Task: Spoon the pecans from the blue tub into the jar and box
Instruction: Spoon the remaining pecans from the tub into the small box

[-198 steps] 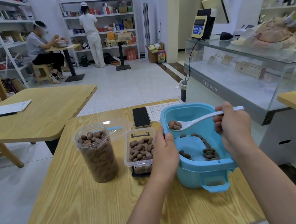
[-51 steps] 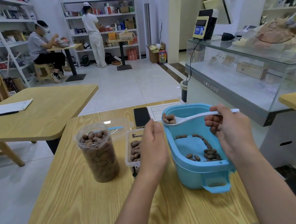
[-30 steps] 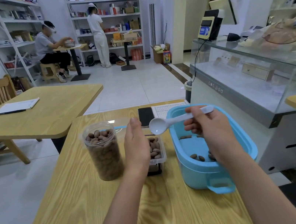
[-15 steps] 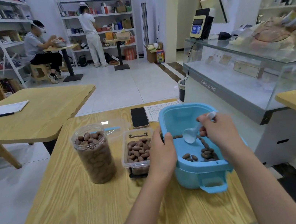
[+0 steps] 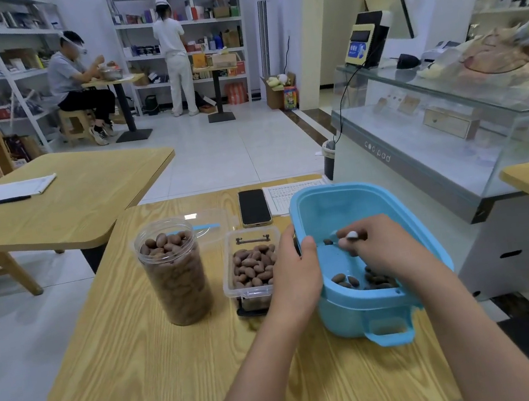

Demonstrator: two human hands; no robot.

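Blue plastic tub point(image 5: 407, 212) with rounded corners sits at the right side of a pale wooden table point(image 5: 138, 376), and a person seated behind it has both bare arms stretched toward it. Their right hand point(image 5: 385, 250) is down inside the tub, fingers curled round a white spoon point(image 5: 352, 235); only the end of its handle shows between the fingertips, and the bowl of the spoon is hidden under the hand. A small scatter of brown oval pecans point(image 5: 346, 280) lies on the tub floor just below and beside that hand, some covered by the wrist. Their left hand point(image 5: 297, 271) grips the tub's left rim, thumb hooked over the edge into the tub and the other fingers out of sight down the outer wall.

Just left of the tub, touching the left hand, is a shallow clear plastic box point(image 5: 251, 268) heaped with pecans; its near right corner is hidden behind the hand. Further left stands a tall clear round jar point(image 5: 175, 273), open and filled with pecans to the brim. Behind the jar lies a see-through lid point(image 5: 211, 224), hard to make out. A black phone point(image 5: 253, 207) lies flat beyond the box, with a printed sheet point(image 5: 281, 196) beside it partly behind the tub
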